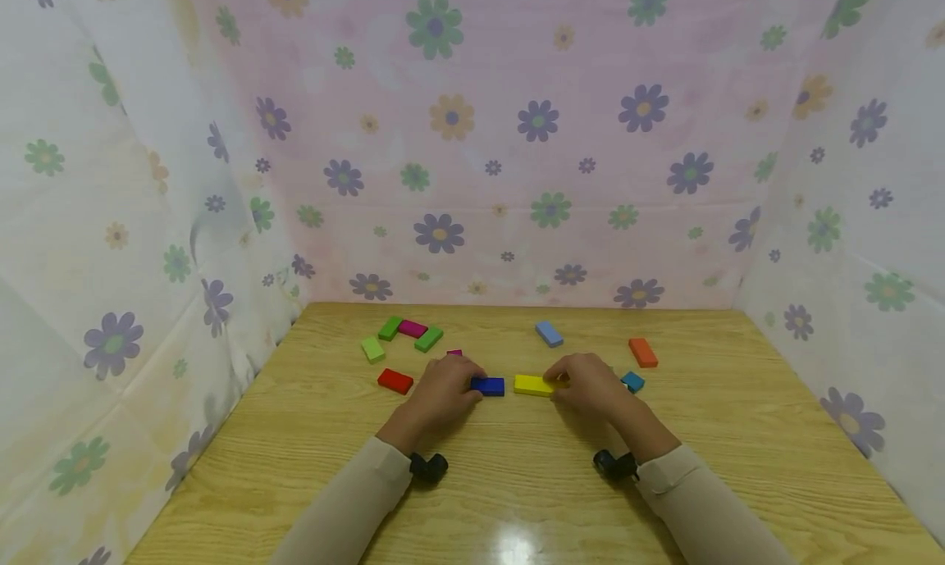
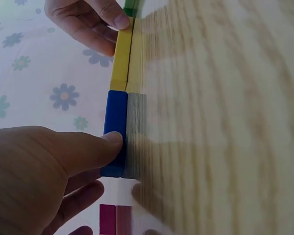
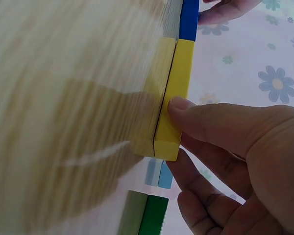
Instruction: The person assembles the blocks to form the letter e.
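Observation:
My left hand (image 1: 448,393) pinches a dark blue rectangular block (image 1: 489,386) lying flat on the table, its thumb against the near side in the left wrist view. To the right, my right hand (image 1: 588,389) pinches a yellow block (image 1: 532,385), thumb on its near side. The two blocks lie end to end in a line, with a narrow gap between them in the head view. Beyond my left hand a magenta block (image 1: 454,353) is mostly hidden. A teal block (image 1: 632,382) shows just right of my right hand. A green block (image 3: 153,215) appears beneath the fingers in the right wrist view.
Left of my hands lie a red block (image 1: 395,381), a lime block (image 1: 372,350), green blocks (image 1: 428,339) and another magenta block (image 1: 413,329). A light blue block (image 1: 550,334) and an orange block (image 1: 643,353) lie farther back. Flowered cloth (image 1: 509,138) surrounds the wooden table (image 1: 509,491).

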Motion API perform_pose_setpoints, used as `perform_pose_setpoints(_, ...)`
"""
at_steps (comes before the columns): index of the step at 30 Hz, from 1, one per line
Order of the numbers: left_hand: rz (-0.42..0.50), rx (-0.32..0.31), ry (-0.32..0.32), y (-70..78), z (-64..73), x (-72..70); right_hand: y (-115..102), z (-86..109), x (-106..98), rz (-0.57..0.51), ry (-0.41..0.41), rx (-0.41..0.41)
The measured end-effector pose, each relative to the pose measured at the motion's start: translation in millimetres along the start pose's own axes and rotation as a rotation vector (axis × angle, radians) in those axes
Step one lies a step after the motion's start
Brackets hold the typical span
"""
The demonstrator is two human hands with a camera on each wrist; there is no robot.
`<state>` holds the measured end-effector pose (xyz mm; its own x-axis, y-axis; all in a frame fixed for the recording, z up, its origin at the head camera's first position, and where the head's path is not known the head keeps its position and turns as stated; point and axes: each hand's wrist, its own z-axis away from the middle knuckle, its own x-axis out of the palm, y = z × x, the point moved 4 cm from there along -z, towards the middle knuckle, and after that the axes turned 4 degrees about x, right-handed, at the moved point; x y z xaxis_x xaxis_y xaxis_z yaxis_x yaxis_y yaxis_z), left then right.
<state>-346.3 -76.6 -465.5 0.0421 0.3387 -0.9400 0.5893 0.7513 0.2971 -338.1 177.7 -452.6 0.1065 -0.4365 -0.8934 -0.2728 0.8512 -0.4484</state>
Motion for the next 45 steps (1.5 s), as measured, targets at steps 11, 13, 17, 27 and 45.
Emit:
perform_pose_setpoints(11,0.080,-0.048,-0.014,0.1,3.9,-2.7,-1.5,2.2,1.8,-0.014,0.004,-0.025)
perform_pose_setpoints(13,0.077,-0.043,-0.008,1.2,4.8,-4.1,-2.5,3.1,1.7,-0.019,0.003,-0.022)
perform_pose_setpoints(17,0.069,-0.034,0.004,3.8,6.7,-6.6,-5.0,6.4,2.1,-0.020,-0.004,-0.018)
perform_pose_setpoints(27,0.052,-0.006,-0.009,10.9,15.6,-7.6,-14.2,18.4,4.2,-0.053,-0.013,-0.002)
perform_pose_setpoints(45,0.066,0.046,-0.048,17.8,40.7,-5.7,-21.3,38.3,8.1,-0.076,-0.052,-0.043)
